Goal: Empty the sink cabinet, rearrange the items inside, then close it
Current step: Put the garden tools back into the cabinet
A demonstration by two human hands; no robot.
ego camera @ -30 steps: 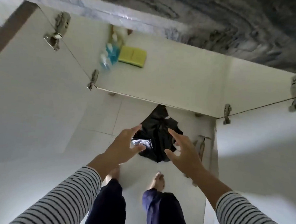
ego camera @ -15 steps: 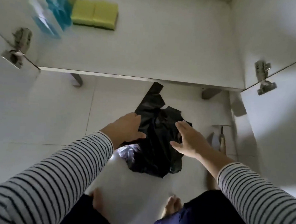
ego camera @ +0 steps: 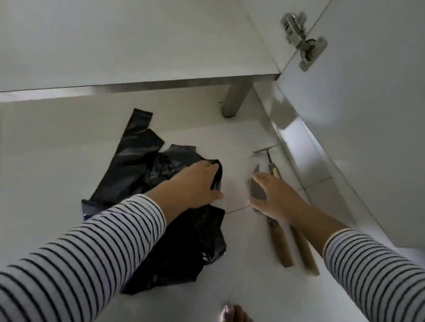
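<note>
At frame centre we see the left hand [ego camera: 192,184] gripping the bag [ego camera: 135,170] on the floor [ego camera: 42,174], below the open cabinet [ego camera: 114,40]; the right hand [ego camera: 276,198] lies over the tools [ego camera: 283,243] at centre right, its grip we cannot tell; we judge a blade could nick fingers, or a loose handle slip.

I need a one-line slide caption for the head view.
Left hand grips a black plastic bag on the tiled floor; right hand over wooden-handled tools.

On the floor [ego camera: 54,175], the left hand [ego camera: 192,184] grips the black plastic bag [ego camera: 135,165]; the right hand [ego camera: 277,195] touches the wooden-handled tools [ego camera: 280,243].
</note>
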